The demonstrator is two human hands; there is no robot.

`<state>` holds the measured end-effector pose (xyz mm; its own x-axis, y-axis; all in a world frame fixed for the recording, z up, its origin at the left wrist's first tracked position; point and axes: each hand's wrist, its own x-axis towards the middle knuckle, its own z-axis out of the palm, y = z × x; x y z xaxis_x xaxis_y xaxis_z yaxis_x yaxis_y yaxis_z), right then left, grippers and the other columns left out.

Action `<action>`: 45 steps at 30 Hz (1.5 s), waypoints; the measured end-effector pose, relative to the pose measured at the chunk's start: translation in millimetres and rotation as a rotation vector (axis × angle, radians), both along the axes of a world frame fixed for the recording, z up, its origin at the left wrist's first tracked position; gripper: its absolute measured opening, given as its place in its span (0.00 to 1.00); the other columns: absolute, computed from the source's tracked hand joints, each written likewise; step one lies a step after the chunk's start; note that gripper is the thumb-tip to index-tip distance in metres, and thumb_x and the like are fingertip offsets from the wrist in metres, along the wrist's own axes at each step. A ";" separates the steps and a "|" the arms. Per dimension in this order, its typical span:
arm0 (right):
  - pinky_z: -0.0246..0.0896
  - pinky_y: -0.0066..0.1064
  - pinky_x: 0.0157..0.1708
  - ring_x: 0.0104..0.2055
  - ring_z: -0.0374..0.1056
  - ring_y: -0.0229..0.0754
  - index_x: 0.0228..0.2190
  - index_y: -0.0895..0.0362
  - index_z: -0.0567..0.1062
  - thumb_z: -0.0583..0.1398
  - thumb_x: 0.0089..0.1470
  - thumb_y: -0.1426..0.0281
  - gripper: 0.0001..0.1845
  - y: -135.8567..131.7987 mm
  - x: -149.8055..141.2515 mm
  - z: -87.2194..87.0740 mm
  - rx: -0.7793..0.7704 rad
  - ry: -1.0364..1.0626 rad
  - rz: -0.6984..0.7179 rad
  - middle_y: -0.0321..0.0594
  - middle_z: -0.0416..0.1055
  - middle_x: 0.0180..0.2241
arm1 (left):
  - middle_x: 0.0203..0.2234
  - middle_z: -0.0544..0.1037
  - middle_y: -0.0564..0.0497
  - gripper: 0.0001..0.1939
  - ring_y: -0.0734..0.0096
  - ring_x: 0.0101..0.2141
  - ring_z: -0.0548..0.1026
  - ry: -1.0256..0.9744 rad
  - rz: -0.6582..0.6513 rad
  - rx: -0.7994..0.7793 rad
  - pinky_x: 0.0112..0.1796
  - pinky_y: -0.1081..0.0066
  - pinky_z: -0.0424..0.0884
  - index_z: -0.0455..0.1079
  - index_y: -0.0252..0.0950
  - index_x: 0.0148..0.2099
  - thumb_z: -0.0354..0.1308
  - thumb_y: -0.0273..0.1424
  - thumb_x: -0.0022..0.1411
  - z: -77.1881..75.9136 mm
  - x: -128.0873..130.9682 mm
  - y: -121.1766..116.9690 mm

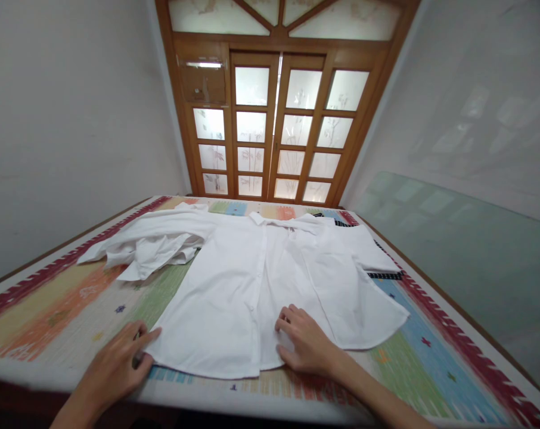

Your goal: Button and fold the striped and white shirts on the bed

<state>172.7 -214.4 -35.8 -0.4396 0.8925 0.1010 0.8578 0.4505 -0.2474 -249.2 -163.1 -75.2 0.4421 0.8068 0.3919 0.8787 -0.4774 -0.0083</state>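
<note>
A white button-up shirt (220, 286) lies spread on a patterned cloth, its collar towards the far side and its hem towards me. At the hem's left corner is my left hand (118, 363), with thumb and forefinger closed on the fabric edge. My right hand (308, 342) rests on the shirt's front near the hem, right of the button line. Its fingers are loosely bent, with a gap between thumb and forefinger and no cloth visibly gripped. The shirt's right part is folded over in layers, and a sleeve sticks out at the right.
The striped, multicoloured cloth (59, 304) covers the table. More crumpled white fabric (158, 253) lies at the left. Black patterned fabric (386, 276) peeks out beneath the shirt at right. A glass panel (453, 256) leans on the right wall. Wooden glazed doors (276, 128) stand behind.
</note>
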 end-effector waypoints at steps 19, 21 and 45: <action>0.58 0.53 0.51 0.52 0.66 0.64 0.45 0.65 0.71 0.52 0.55 0.56 0.27 -16.2 228.5 -44.9 0.242 -0.202 -1.008 0.65 0.70 0.49 | 0.59 0.67 0.40 0.27 0.57 0.60 0.64 0.122 -0.225 -0.242 0.59 0.59 0.58 0.64 0.31 0.60 0.43 0.40 0.65 84.0 153.6 207.5; 0.59 0.51 0.53 0.52 0.67 0.62 0.46 0.65 0.71 0.51 0.54 0.54 0.30 -22.1 246.6 -51.8 0.182 -0.059 -1.029 0.63 0.71 0.49 | 0.62 0.64 0.40 0.28 0.58 0.61 0.61 0.141 -0.186 -0.327 0.61 0.60 0.56 0.60 0.30 0.62 0.43 0.40 0.66 83.9 169.9 239.1; 0.66 0.43 0.34 0.32 0.73 0.55 0.24 0.53 0.76 0.56 0.39 0.49 0.21 -24.1 283.1 -44.2 -0.005 0.305 -1.071 0.46 0.78 0.29 | 0.68 0.48 0.45 0.32 0.36 0.64 0.49 0.148 0.055 -0.619 0.55 0.33 0.52 0.52 0.45 0.69 0.36 0.48 0.67 36.3 254.5 366.5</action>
